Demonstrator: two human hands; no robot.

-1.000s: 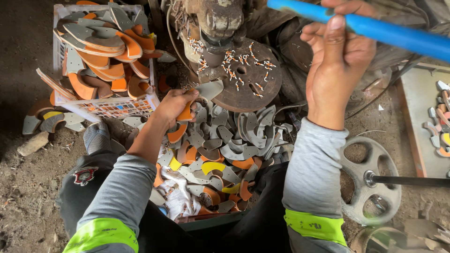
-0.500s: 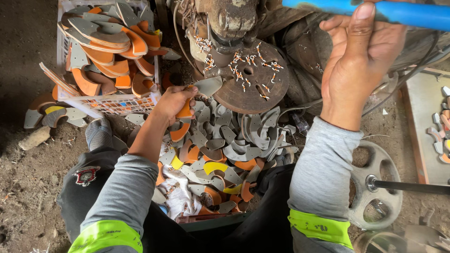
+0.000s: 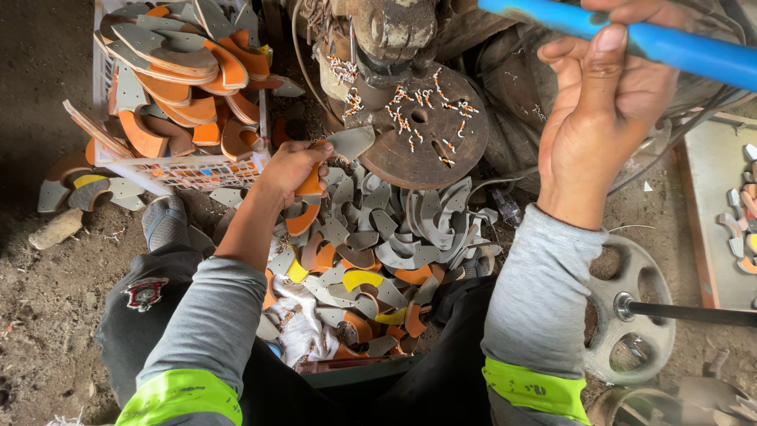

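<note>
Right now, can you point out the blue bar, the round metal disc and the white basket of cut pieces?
blue bar (image 3: 694, 54), head view, on its shaft right of the right hand.
round metal disc (image 3: 430, 138), head view, on its flat top face.
white basket (image 3: 189, 170), head view, on its front lattice wall.

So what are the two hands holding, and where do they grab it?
The left hand pinches a grey and orange cut piece at its orange end. The right hand wraps around the blue handle bar, partway along its length.
</note>
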